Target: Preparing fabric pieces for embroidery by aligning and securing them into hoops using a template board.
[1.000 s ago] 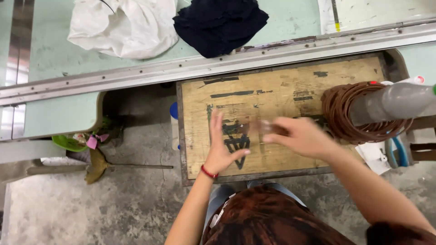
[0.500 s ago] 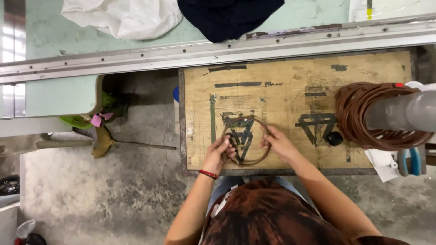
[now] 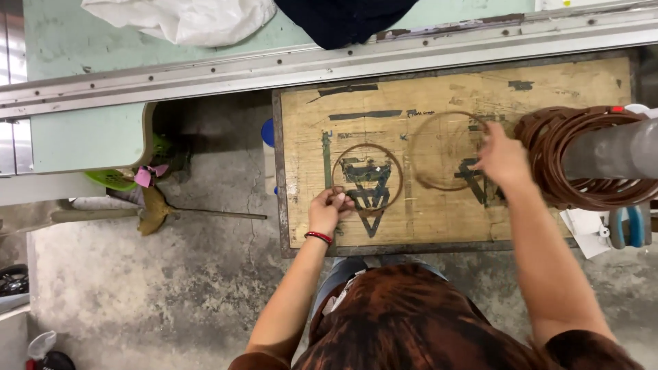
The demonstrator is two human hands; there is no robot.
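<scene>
Right hand (image 3: 504, 159) now rightward, worn board (image 3: 445, 212) (concrete floor (image 3: 171, 288) below)

Head camera, straight down, close overhead

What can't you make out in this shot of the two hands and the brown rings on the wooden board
Head view:
- Right hand and the ring at it: motion-blurred, so the grip is unclear.
- Left hand: fingers curl over the edge of a second ring, hiding the contact.
- Stack of brown rings: partly hidden by the grey pipe; too many to count.
- Wooden board: near edge covered by the person's head.
</scene>
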